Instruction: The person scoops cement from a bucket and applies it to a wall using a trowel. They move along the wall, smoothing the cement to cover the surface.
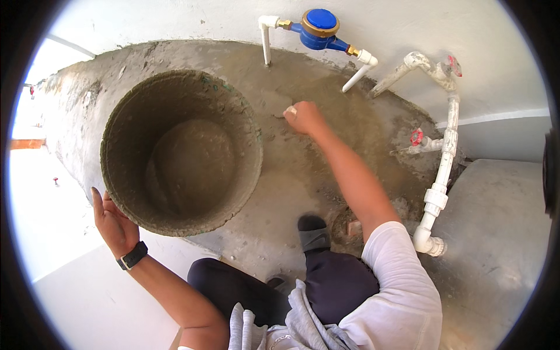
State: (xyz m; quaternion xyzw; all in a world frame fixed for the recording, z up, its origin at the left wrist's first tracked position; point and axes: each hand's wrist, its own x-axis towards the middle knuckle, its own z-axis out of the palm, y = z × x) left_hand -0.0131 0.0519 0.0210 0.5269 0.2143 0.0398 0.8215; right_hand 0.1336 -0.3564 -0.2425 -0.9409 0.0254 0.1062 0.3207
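Note:
A large round bucket (201, 201), its inside coated with grey cement, stands left of the middle with its mouth toward me. Some wet grey mix seems to lie at its bottom. My left hand (116, 226) is at the bucket's lower left side, palm up, thumb stretched out, the other fingers partly hidden by the wall. It wears a black wrist watch (133, 255). Over the wet cement floor (286, 169), right of the bucket, my right hand (303, 118) is closed in a fist. Something pale shows at its fingers, too small to name. A flat grey shape lies beside it.
A blue water meter (319, 30) on white pipes runs along the far wall. White pipes with red valve handles (416, 137) stand at the right, beside a rounded grey tank-like shape (496, 221). My foot (314, 232) rests on the floor near the middle.

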